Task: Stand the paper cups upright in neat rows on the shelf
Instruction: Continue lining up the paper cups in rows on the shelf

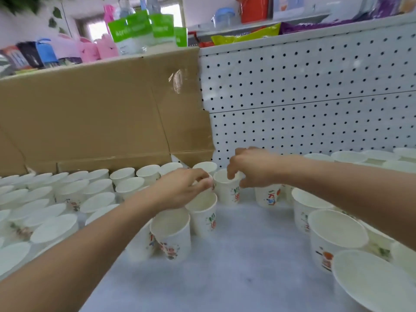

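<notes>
Rows of white paper cups (67,199) crowd the left of the pale shelf (243,255). The left hand (180,190) pinches a mostly hidden white paper cup (209,184). Just rightward, the right hand (254,167) reaches from above and pinches the rim of an upright white printed paper cup (226,192), its axis vertical.

- One wide-angle head-worn view, looking forward and down onto the shelf (236,266)
- Close in over the shelf front, facing its pegboard back panel (315,86) straight ahead

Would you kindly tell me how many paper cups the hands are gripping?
2. The left hand pinches the rim of the left cup, beside the filled rows; the right hand pinches the right cup, next to it. The hands may hide more.
</notes>
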Demonstrator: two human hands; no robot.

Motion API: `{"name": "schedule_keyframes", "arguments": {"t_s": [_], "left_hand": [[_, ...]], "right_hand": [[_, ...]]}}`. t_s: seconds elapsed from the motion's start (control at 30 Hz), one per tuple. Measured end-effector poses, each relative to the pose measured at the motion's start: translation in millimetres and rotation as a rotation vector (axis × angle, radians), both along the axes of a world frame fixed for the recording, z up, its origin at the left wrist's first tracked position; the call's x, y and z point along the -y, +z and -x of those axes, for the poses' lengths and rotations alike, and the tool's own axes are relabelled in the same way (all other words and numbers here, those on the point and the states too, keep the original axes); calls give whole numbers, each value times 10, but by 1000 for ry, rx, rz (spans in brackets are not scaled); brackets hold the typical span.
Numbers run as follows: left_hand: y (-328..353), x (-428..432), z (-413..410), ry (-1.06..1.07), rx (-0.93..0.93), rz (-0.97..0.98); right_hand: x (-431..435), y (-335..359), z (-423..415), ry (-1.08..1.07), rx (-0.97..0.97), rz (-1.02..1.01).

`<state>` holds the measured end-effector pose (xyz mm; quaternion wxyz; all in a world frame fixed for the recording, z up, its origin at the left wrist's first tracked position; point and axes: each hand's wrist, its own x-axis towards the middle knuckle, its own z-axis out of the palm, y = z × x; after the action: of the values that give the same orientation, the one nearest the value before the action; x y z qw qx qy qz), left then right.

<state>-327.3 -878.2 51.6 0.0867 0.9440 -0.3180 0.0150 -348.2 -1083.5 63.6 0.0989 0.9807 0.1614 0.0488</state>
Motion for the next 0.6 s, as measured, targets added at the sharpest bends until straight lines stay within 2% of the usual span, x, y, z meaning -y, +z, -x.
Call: {"name": "schedule_keyframes", "arguments": {"t_s": [0.17,0.27,0.33,0.43,0.47,0.6], "left_hand": [[-73,6,-294,-115,-20,-186],[-85,-54,-346,-209,-91,-163],[-6,-65,-396,-240,-125,-67],[128,-28,-641,-184,-31,172],[162,-2,-737,-157,27,186],[134,101,-1060,-21,47,7]], "right_hand": [[-41,-85,-247,-48,33,36],[-25,-99,-375,-83,49,24],[-43,-125,-473,-115,26,27],[-67,-155,-592,-154,12,43],[-65,-154,-614,-161,14,53],[-30,-137,-639,-186,11,18]]}}
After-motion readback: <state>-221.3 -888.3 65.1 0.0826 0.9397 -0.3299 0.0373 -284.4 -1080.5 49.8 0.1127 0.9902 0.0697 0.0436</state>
